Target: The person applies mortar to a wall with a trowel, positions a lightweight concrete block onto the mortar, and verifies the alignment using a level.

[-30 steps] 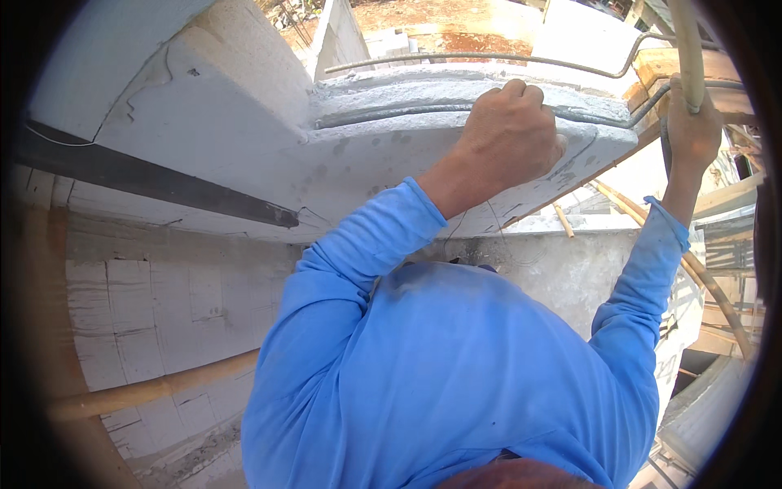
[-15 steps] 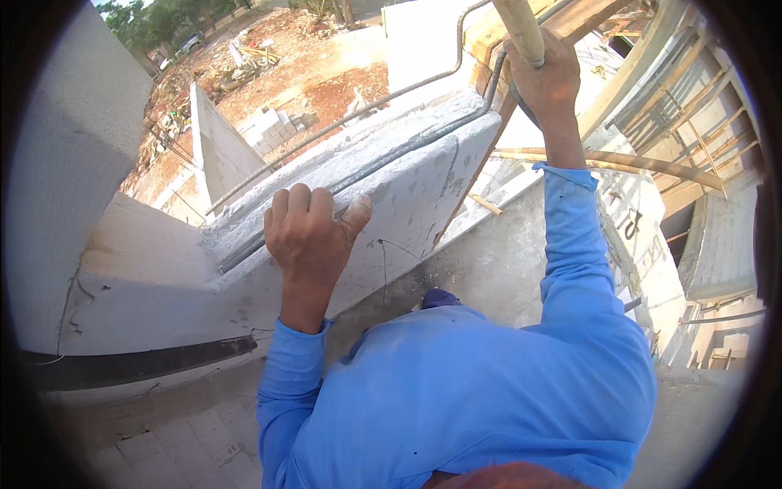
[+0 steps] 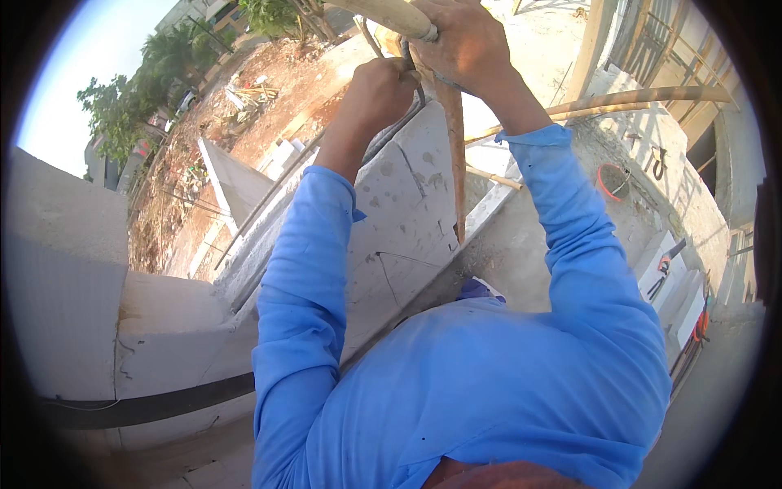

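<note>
My left hand (image 3: 376, 96) is a fist around a bent steel reinforcing bar (image 3: 420, 91) at the end of the white wall (image 3: 399, 204). Close to its right, my right hand (image 3: 472, 47) is also closed, knuckles up, beside the top of a timber post (image 3: 453, 155). The blunt end of a thick round wooden pole (image 3: 391, 16) lies against that fist and runs out of view at the top. What the right fingers enclose is hidden. Another thin steel bar (image 3: 306, 155) follows the wall's top toward the lower left.
Curved wooden poles (image 3: 635, 99) extend to the right, above a concrete floor. A red-rimmed bucket (image 3: 612, 182) stands there, near pale blocks (image 3: 680, 285) with a hand tool (image 3: 666, 262) on them. Beyond the wall lie reddish ground (image 3: 285, 73), rubble and trees.
My left hand has gone from over the wall's top up to the bent bar at its end, and its fingers closed there. My right hand remains by the pole end. The view has turned.
</note>
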A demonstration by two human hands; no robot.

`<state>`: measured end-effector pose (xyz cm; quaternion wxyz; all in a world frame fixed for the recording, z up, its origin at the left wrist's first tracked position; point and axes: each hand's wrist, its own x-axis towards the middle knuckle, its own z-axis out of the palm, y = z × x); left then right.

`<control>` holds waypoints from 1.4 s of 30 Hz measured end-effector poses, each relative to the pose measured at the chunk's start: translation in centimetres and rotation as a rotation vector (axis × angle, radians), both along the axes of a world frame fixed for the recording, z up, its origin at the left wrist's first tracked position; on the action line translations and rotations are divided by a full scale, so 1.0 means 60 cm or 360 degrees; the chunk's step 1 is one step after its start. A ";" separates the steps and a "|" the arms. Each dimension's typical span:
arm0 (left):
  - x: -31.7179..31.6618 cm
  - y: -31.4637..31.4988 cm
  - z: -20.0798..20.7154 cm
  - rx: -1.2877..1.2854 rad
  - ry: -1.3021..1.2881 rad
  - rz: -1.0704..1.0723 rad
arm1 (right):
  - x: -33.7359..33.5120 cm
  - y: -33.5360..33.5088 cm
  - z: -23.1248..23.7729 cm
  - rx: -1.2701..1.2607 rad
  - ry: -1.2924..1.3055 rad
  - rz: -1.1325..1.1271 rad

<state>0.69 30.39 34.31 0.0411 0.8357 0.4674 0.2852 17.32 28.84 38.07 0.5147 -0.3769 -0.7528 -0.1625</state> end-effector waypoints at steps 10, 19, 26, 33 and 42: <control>0.028 -0.021 0.005 -0.0137 0.0436 0.0094 | 0.009 0.012 -0.019 0.0052 -0.0060 -0.0185; -0.106 -0.024 0.016 -0.0375 0.0476 0.0719 | 0.013 0.005 -0.010 -0.0148 -0.0119 -0.0067; -0.100 -0.061 0.026 -0.0180 0.0285 0.0584 | -0.007 0.030 -0.037 -0.0011 0.0006 -0.0261; -0.081 -0.110 0.015 0.0054 0.0138 0.0471 | 0.003 0.014 -0.019 -0.0151 -0.0081 -0.0352; 0.013 -0.018 0.065 -0.0005 -0.0523 0.0050 | -0.002 0.012 -0.023 -0.0257 0.0121 -0.0159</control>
